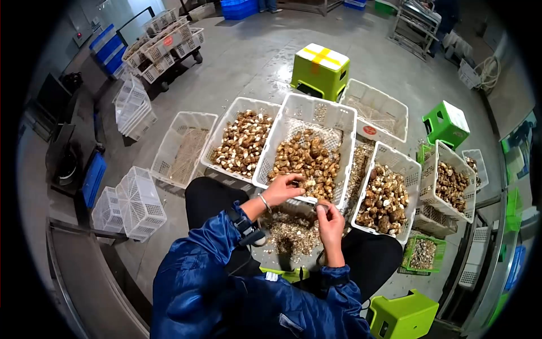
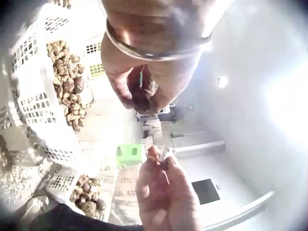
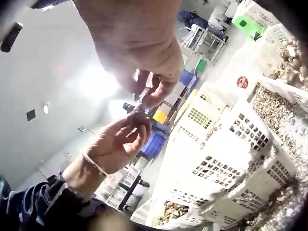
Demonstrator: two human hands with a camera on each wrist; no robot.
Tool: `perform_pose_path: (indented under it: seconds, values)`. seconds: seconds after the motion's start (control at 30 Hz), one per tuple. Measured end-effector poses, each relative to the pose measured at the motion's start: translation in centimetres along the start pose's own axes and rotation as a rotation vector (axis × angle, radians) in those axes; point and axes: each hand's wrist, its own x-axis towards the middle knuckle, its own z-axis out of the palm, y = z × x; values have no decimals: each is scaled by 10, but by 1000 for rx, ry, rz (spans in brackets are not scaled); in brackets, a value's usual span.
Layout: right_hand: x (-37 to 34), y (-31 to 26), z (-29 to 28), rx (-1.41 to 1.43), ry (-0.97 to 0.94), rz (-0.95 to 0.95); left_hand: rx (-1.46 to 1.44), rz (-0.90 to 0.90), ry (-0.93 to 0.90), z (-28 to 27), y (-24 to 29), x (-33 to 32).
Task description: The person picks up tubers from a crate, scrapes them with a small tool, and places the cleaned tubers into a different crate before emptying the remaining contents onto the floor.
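My left hand (image 1: 280, 191) pinches a small brown mushroom (image 3: 139, 118) over the near edge of the middle white crate (image 1: 319, 100). Brown mushrooms (image 1: 307, 158) fill much of that crate. Just to the right, my right hand (image 1: 331, 225) grips a small, thin, shiny tool (image 3: 141, 98) between thumb and fingers, its tip right at the mushroom. Most of the tool is hidden by the fingers, and I cannot tell its exact kind. In the left wrist view the left hand (image 2: 149, 72) hangs above the right hand (image 2: 166, 192).
Pale scraps (image 1: 293, 234) lie heaped on the floor between my knees. Crates of mushrooms flank the middle one, at left (image 1: 217, 133) and right (image 1: 415, 186). A green stool (image 1: 322, 73) stands behind. Stacked white crates (image 1: 141, 203) are at left, a loaded cart (image 1: 169, 48) farther back.
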Motion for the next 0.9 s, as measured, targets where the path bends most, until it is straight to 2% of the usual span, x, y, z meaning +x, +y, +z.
perform_pose_path:
  seconds: [0.03,0.07,0.1,0.13,0.17,0.27,0.4,0.43,0.53,0.57,0.7,0.8,0.83,0.9]
  values:
    - [-1,-9,-2,12,-7,64,-35,7,6,4,8,-12]
    - [2,16,-1,51,3,9,-71,16,9,8,16,-24]
    - [0,7,-1,38,-5,-10,-27,-35,10,9,30,-36]
    - [-2,-2,-1,23,-14,-28,-73,-9,30,15,27,-43]
    - [-2,4,-1,-63,-44,-168,-156,-31,21,20,15,-50]
    - [-10,-1,2,-37,-100,-172,-297,-136,-21,29,0,-60]
    - [-13,4,-2,-59,-102,-76,-244,-39,-31,36,-4,-63]
    - [-14,5,-3,21,-102,-15,-243,-30,-39,36,-2,-64]
    - [-9,11,-4,314,-59,72,-500,-148,-89,37,1,-65]
    - [-10,12,-5,333,-66,75,-502,-155,-116,37,-3,-65]
    - [-14,6,-4,-137,-86,-213,-636,-215,-129,40,-3,-66]
    - [-9,15,-6,67,-59,-42,-753,-312,-119,38,1,-67]
    - [-11,11,-5,217,-51,19,-806,-316,-71,38,9,-71]
    - [-15,0,-6,100,-91,-17,-800,-301,-76,37,4,-68]
